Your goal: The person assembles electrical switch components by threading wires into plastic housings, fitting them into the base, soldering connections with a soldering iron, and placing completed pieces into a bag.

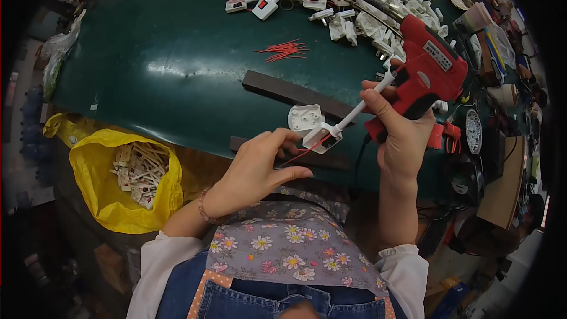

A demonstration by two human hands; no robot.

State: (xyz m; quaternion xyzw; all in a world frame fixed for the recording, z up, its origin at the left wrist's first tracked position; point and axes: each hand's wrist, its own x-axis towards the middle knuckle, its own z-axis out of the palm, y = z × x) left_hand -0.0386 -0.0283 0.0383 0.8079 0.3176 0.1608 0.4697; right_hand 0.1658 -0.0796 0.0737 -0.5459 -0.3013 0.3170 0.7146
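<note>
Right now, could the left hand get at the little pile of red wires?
Probably yes: between the left hand and the red wires there is mostly bare tabletop. A low dark bar crosses the way, but the hand could likely pass over it.

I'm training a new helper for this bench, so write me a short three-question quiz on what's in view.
1. Multiple choice: what does the yellow bag hold?
A) folded cloth
B) white parts
C) glass bottles

2. True or false: the loose bunch of short red wires lies on the green table, apart from the large pile of white pieces.

3. Fill in the blank: the white stem is gripped by the person's ____ hand.

Key: 1 B; 2 true; 3 right.
</note>
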